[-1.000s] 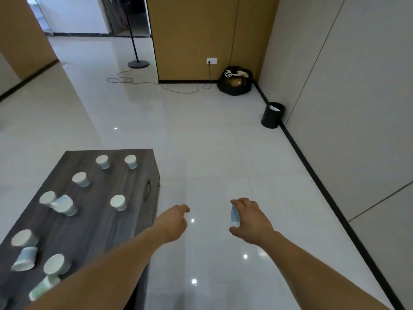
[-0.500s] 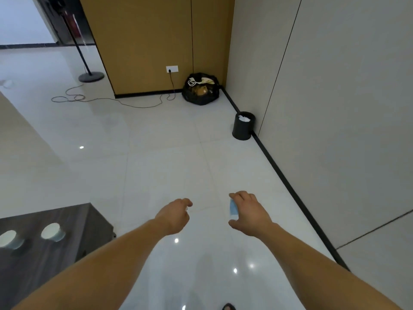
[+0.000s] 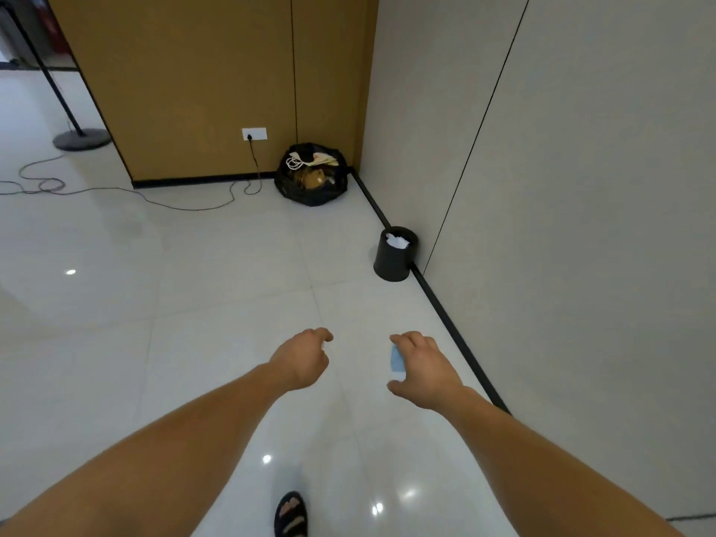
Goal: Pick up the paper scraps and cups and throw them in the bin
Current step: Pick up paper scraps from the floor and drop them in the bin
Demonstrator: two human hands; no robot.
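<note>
My right hand [image 3: 422, 368] grips a pale blue paper cup [image 3: 396, 360], of which only a strip shows between fingers and thumb. My left hand [image 3: 304, 360] is held out beside it with its fingers curled and nothing visible in it. Ahead on the floor, against the right wall, stands a small black bin [image 3: 394, 254] with white crumpled paper [image 3: 397, 241] in its mouth. Both hands are well short of the bin, above the shiny white floor.
A full black rubbish bag [image 3: 312, 176] sits in the corner by the brown wall panel. A black cable [image 3: 162, 199] trails across the floor from a wall socket [image 3: 254, 133]. A stand base [image 3: 82, 138] is at far left. My sandalled foot [image 3: 291, 513] steps forward.
I have walked away from the dark table with cups; it has left the view. The bin and the corner are nearer and larger. My right hand keeps hold of the cup.
</note>
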